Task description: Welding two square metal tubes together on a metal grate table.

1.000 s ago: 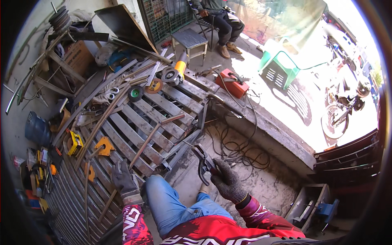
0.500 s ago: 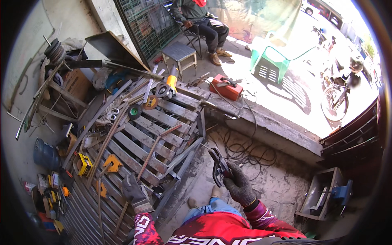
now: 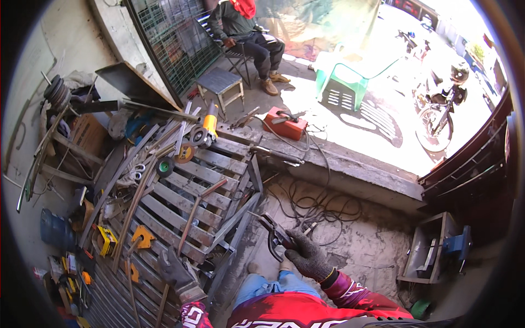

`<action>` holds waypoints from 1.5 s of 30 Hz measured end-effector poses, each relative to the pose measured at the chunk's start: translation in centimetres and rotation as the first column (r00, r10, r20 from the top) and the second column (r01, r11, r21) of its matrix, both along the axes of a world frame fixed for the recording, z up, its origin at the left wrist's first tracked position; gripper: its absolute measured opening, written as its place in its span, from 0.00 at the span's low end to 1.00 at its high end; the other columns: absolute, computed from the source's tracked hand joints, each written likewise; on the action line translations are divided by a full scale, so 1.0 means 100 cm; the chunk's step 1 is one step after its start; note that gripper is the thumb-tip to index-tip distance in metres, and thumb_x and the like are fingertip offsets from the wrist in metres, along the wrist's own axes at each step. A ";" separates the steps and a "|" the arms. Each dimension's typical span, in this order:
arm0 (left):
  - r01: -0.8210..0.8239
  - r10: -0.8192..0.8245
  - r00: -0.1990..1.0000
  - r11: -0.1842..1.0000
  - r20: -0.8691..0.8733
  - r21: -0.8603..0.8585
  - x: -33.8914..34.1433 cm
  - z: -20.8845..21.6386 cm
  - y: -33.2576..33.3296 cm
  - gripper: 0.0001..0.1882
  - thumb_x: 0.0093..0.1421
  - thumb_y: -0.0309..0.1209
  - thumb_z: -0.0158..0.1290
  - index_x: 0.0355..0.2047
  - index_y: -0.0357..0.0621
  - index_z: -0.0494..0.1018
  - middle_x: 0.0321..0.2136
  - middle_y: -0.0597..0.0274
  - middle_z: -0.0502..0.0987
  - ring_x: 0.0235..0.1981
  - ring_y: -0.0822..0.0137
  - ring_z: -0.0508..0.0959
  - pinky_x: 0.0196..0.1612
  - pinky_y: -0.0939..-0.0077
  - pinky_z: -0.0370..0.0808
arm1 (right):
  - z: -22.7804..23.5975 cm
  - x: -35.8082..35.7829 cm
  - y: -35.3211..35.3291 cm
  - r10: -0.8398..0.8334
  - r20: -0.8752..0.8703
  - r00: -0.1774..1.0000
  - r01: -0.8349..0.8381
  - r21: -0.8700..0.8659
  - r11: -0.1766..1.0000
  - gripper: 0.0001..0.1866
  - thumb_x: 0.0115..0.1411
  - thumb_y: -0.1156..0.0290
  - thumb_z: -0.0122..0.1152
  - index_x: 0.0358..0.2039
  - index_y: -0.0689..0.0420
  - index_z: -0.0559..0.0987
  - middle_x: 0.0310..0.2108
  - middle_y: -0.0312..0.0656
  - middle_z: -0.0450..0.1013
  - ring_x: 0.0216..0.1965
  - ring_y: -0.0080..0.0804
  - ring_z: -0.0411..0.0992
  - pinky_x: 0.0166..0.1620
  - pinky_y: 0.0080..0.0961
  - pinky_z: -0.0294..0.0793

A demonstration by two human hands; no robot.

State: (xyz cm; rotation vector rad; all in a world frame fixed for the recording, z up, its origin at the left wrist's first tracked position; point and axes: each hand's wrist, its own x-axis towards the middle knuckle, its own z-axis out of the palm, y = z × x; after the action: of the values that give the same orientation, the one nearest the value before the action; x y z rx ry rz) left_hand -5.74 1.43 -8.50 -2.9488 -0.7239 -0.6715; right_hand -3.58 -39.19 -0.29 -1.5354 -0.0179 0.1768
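Note:
In my gloved right hand (image 3: 307, 254) is a welding electrode holder (image 3: 273, 236), a black clamp with a curved lever. It hangs over the floor beside the slatted metal bench (image 3: 188, 216), pointing up and left. My left hand (image 3: 178, 273), gloved in grey, rests at the near edge of that bench with its fingers stretched out. Close to it lie an orange magnetic welding square (image 3: 143, 236) and a second orange square (image 3: 132, 271). A thin rusty bar (image 3: 189, 224) lies across the slats just beyond the left fingers.
An angle grinder (image 3: 206, 128) and grinding discs (image 3: 165, 167) lie at the bench's far end. The red welding machine (image 3: 285, 124) sits on a concrete ledge (image 3: 350, 170). Cables (image 3: 322, 210) coil over the floor. Beyond, a person (image 3: 246, 41) sits near a stool (image 3: 220, 82) and green chair (image 3: 344, 82).
The whole view has shifted, so the bench and ledge appear farther left. Both hands keep nearly the same place by the bench, the right one still holding the electrode holder.

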 end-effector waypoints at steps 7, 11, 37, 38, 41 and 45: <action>0.224 -0.080 0.901 -0.757 0.427 -0.614 0.087 -0.043 0.006 0.20 0.68 0.33 0.54 0.57 0.36 0.71 0.45 0.60 0.80 0.44 0.68 0.80 0.44 0.73 0.78 | -0.047 0.001 0.014 -0.175 -0.029 0.984 0.169 -0.134 0.976 0.30 0.66 0.68 0.60 0.67 0.59 0.65 0.51 0.51 0.77 0.52 0.38 0.76 0.56 0.33 0.73; 0.172 -0.575 0.644 -0.532 0.504 -0.829 0.128 0.119 -0.165 0.24 0.66 0.36 0.57 0.57 0.33 0.71 0.44 0.54 0.81 0.44 0.66 0.82 0.47 0.72 0.79 | -0.060 -0.023 0.016 -0.373 -0.110 0.921 0.338 -0.248 0.908 0.33 0.62 0.75 0.62 0.67 0.61 0.65 0.55 0.47 0.71 0.58 0.33 0.69 0.61 0.30 0.68; 0.660 -0.993 -0.005 -0.092 0.118 -0.746 0.170 0.172 -0.110 0.30 0.65 0.22 0.55 0.67 0.46 0.64 0.43 0.58 0.80 0.38 0.66 0.81 0.41 0.76 0.80 | -0.028 -0.104 0.088 -0.515 -0.195 0.835 0.455 -0.284 0.844 0.27 0.64 0.69 0.60 0.63 0.56 0.70 0.29 0.33 0.72 0.23 0.18 0.67 0.26 0.21 0.69; 0.552 -0.991 0.123 0.021 0.056 -0.834 0.172 0.126 -0.070 0.30 0.64 0.20 0.55 0.67 0.45 0.66 0.44 0.60 0.79 0.38 0.69 0.80 0.40 0.79 0.79 | -0.024 -0.100 0.089 -0.484 -0.190 0.854 0.426 -0.278 0.861 0.27 0.64 0.69 0.60 0.63 0.56 0.70 0.29 0.33 0.72 0.23 0.18 0.67 0.26 0.21 0.69; -0.308 -0.610 0.792 -0.432 0.024 -0.848 0.143 0.020 0.024 0.23 0.64 0.23 0.56 0.60 0.41 0.72 0.38 0.62 0.79 0.36 0.70 0.79 0.38 0.77 0.77 | -0.023 -0.092 0.089 -0.429 -0.270 0.862 0.337 -0.328 0.882 0.30 0.61 0.64 0.65 0.63 0.59 0.72 0.40 0.44 0.79 0.39 0.29 0.77 0.44 0.29 0.78; 0.071 -0.443 0.896 0.092 0.023 -0.993 0.071 -0.021 0.085 0.24 0.61 0.31 0.59 0.58 0.45 0.72 0.43 0.55 0.80 0.44 0.65 0.80 0.45 0.72 0.77 | -0.021 -0.082 0.089 -0.329 -0.343 0.880 0.262 -0.229 0.938 0.29 0.60 0.64 0.66 0.61 0.59 0.73 0.32 0.39 0.76 0.26 0.24 0.74 0.31 0.26 0.76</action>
State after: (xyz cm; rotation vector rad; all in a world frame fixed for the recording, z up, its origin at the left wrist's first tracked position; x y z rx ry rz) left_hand 1.32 9.89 -10.58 -4.3253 -0.7794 0.7152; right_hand -11.81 -30.25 -2.40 -1.6364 0.5518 0.2301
